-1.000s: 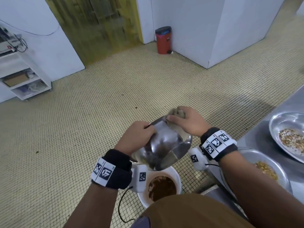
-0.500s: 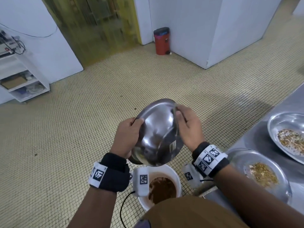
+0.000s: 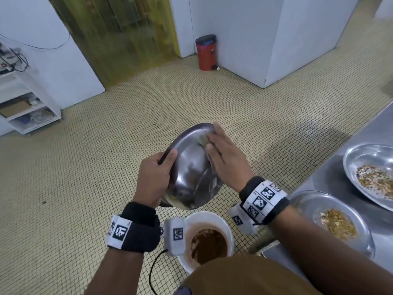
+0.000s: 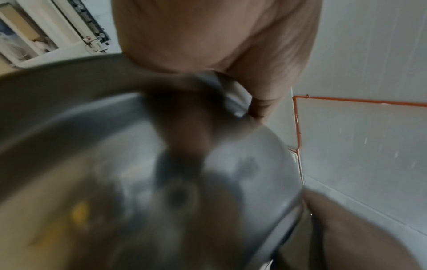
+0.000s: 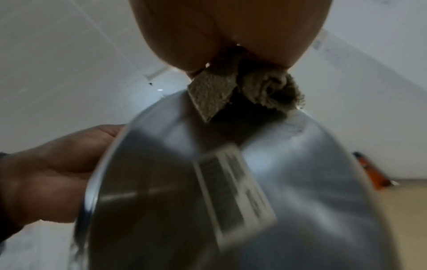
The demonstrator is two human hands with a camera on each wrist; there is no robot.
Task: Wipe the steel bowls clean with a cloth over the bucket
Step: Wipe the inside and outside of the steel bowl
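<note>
While the left hand (image 3: 154, 179) curls round the near-left rim of the steel bowl (image 3: 191, 167), thumb over the edge, the bowl hangs tilted with its mouth toward the person, above the white bucket (image 3: 209, 218) of brown slurry. To its right, the right hand (image 3: 226, 160) lies nearer the far rim, fingers almost straight, pressing a grey cloth (image 5: 242, 89) against it. Two soiled bowls (image 3: 331, 222) wait on the counter.
</note>
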